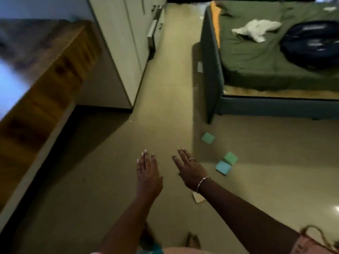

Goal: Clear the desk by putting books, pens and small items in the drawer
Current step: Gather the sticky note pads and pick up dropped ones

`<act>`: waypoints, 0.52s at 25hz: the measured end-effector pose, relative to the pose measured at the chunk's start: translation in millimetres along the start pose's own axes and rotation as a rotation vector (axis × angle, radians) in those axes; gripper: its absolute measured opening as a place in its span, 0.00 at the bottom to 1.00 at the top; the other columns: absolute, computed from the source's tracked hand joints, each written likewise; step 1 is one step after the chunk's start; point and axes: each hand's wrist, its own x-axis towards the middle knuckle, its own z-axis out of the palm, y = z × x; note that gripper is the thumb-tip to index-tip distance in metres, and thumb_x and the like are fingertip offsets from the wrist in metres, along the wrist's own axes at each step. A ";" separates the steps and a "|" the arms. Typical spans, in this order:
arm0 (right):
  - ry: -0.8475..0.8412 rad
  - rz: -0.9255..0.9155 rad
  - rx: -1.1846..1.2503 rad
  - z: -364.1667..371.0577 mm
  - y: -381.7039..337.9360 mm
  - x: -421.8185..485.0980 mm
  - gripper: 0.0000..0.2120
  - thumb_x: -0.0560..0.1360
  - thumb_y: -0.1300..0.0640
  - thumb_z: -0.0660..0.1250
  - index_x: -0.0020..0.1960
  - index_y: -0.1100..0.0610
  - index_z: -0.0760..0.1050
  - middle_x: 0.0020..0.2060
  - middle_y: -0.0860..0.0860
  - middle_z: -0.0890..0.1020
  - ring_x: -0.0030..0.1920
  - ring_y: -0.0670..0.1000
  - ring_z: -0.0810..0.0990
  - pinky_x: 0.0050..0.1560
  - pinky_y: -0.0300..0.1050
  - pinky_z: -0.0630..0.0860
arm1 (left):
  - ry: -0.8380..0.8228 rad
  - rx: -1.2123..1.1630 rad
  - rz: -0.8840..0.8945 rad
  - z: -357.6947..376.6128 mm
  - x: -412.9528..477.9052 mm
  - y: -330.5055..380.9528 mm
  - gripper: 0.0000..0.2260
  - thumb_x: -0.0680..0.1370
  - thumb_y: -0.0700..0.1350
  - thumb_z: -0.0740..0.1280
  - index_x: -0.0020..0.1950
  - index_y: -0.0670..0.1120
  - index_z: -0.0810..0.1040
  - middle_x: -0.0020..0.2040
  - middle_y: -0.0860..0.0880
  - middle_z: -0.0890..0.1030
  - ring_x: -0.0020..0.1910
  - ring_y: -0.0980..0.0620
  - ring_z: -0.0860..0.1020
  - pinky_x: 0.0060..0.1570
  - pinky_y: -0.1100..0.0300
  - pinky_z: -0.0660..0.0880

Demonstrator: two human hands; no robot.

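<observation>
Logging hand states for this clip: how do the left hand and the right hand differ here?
The right hand has a bracelet at its wrist and a ring on one finger; the left hand has a bare wrist. The right hand is nearer the blue pad; the left hand is nearer the desk. Both are open, fingers straight, palms down, holding nothing.

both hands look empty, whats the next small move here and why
Probably lower the right hand toward the blue pad and the green pad beside it on the floor. That hand and the left hand are both open and hold nothing, and these two pads lie just to the right hand's side.
</observation>
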 end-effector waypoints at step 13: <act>-0.132 0.768 0.259 85.9 193.8 -136.9 0.36 0.45 0.60 0.83 0.52 0.64 0.79 0.48 0.63 0.82 0.47 0.63 0.83 0.41 0.52 0.80 | -0.343 0.180 0.415 115.7 116.6 120.0 0.35 0.47 0.48 0.83 0.49 0.35 0.80 0.47 0.34 0.81 0.47 0.33 0.81 0.44 0.39 0.77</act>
